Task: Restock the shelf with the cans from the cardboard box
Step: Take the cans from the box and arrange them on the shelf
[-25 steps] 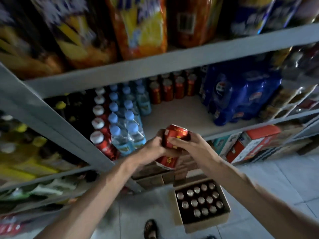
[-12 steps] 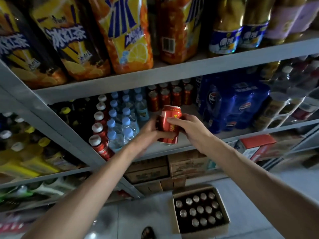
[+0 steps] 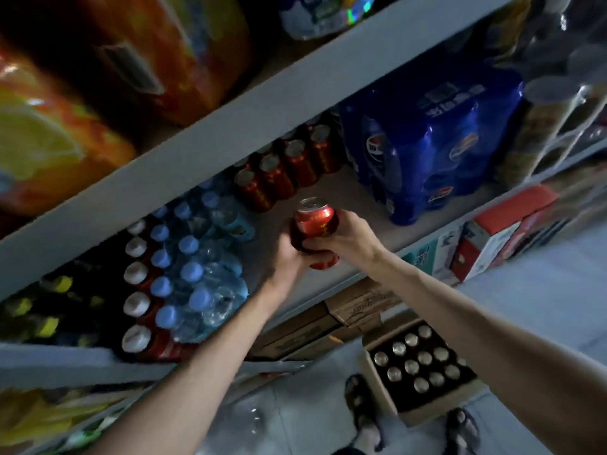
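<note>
Since our left hand (image 3: 289, 254) and right hand (image 3: 348, 234) both clutch red metal cans (image 3: 314, 221), neither's free. Clip the standing red row (image 3: 285, 169) on that grey metal shelf (image 3: 358, 198) and it probably topples.

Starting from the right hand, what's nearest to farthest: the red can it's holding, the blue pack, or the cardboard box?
1. The red can: gripped in the right hand, touching it.
2. The blue pack: on the shelf, to the right and further back.
3. The cardboard box: down on the floor, farthest.
</note>
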A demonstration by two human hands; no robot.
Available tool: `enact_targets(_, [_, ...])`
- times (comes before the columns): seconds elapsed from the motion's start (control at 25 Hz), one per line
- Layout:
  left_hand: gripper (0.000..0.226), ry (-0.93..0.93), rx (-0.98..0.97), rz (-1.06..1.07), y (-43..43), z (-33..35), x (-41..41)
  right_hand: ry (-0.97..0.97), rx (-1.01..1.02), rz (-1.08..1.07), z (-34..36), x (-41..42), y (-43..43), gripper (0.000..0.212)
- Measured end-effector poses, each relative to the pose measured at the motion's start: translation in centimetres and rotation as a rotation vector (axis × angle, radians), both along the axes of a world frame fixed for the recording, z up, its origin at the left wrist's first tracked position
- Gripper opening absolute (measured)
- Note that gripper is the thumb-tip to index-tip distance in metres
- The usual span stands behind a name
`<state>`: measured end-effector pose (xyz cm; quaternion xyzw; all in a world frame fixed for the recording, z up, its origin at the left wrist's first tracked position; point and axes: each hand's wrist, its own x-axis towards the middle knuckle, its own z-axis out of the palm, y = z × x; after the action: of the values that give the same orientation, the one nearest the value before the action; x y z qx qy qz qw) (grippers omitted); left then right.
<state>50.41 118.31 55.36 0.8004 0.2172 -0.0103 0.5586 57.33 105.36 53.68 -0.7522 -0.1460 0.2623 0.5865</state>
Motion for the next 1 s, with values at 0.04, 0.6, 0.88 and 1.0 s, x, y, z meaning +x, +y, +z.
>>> enact_targets(0.04, [0.055,0.003,0.093,-0.007,0.3,-0.6,0.8,-0.038,-0.012,-0.02,-1.0,0.6,0.4,0.067])
enact_targets(0.6, [0.137,0.775,0.724,-0.595,7.3,-5.8,0.2,-0.228,0.06,0.046,-5.8,6.4,12.3,0.09])
enact_targets(0.88, [0.145,0.83,0.78,-0.663,6.4,-5.5,-0.3,-0.308,-0.016,0.049,-6.6,6.1,15.5,0.093])
enact_targets(1.0, [0.142,0.807,0.859,-0.652,5.7,-5.6,-0.7,-0.363,0.032,0.1,-7.0,6.4,15.4,0.092])
